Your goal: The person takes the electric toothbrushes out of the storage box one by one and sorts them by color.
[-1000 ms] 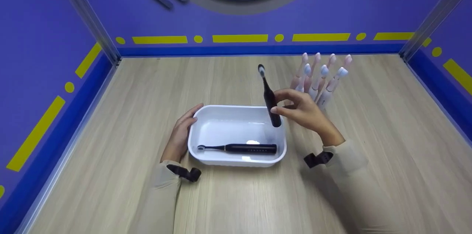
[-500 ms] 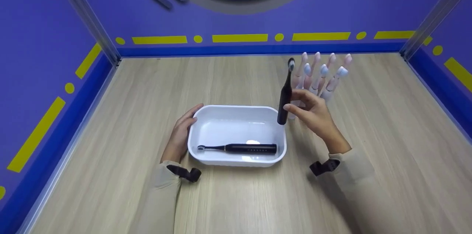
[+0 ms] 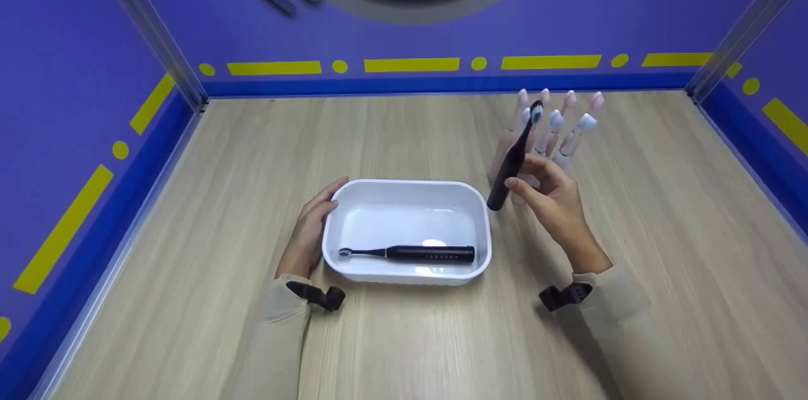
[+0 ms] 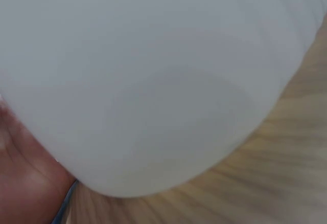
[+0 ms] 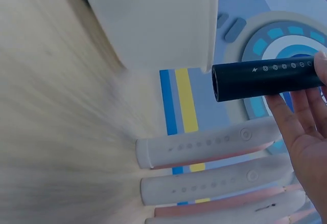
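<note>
Black toothbrush (image 3: 512,160) pinched in right hand (image 3: 555,201), now farther right, beside white brushes (image 3: 555,135); left hand (image 3: 310,229) flat against tub (image 3: 404,277).

A pale wood tabletop (image 3: 404,337) fills the floor of the booth. Purple walls (image 3: 57,59) rise from it on three sides, a blue band (image 3: 442,84) and yellow dashes (image 3: 410,64) above it, metal posts (image 3: 148,28) at its far corners.

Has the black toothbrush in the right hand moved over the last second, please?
Yes. The held toothbrush went right, from over the tub rim to outside it, beside the standing toothbrushes.
</note>
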The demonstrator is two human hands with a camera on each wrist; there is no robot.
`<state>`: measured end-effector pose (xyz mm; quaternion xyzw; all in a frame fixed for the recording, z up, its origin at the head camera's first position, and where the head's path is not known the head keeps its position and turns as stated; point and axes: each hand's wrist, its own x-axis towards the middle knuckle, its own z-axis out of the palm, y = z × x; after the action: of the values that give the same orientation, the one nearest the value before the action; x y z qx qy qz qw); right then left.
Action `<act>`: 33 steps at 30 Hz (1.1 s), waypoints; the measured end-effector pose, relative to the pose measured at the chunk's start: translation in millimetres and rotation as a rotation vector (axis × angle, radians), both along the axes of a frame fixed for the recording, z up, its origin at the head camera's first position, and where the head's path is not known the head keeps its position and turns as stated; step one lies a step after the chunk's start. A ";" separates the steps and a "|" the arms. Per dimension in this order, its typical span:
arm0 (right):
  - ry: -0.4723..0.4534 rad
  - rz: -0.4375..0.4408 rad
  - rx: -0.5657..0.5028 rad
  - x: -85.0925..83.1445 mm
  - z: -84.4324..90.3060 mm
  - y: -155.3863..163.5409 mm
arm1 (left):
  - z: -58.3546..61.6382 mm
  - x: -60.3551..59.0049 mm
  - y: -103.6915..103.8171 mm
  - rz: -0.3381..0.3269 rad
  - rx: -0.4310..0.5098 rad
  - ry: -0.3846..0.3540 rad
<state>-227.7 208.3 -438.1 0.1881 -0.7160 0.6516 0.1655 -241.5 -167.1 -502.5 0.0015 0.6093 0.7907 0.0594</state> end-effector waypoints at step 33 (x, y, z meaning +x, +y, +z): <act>-0.172 -0.094 0.121 13.6 -17.5 7.6 | 2.5 1.4 1.2 -0.003 0.013 0.035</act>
<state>-214.2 215.8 -455.6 0.1074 -0.7735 0.6126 0.1220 -240.0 -165.9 -500.0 0.0168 0.6049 0.7946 0.0501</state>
